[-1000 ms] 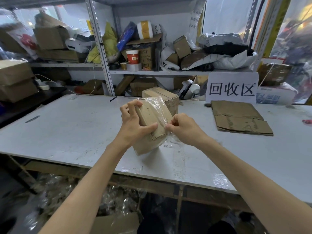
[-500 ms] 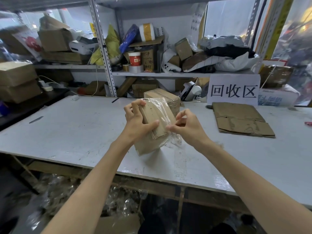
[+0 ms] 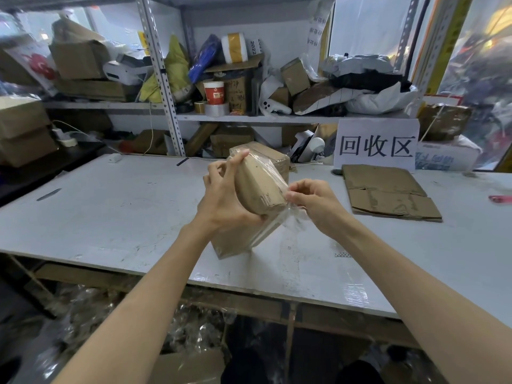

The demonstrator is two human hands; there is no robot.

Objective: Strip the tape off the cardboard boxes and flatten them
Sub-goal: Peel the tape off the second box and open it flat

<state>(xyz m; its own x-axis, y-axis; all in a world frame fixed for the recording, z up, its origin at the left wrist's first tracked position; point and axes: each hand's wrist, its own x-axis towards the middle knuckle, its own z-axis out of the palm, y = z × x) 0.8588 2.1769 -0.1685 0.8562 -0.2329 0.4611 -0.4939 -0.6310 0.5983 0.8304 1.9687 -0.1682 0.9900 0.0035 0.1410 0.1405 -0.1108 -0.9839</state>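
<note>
the left hand (image 3: 221, 200) grips a small cardboard box (image 3: 257, 189), fingers (image 3: 235, 162) curled over its top and thumb beneath, lower corner resting on the white desk (image 3: 124, 212). the right hand (image 3: 313, 203) pinches clear tape (image 3: 291, 214) at the box's edge. behind stands a second box (image 3: 274, 159); farther right lies flattened cardboard (image 3: 385, 189).

Cluttered metal shelving (image 3: 163, 79) stands behind a scuffed white table (image 3: 110, 206).
</note>
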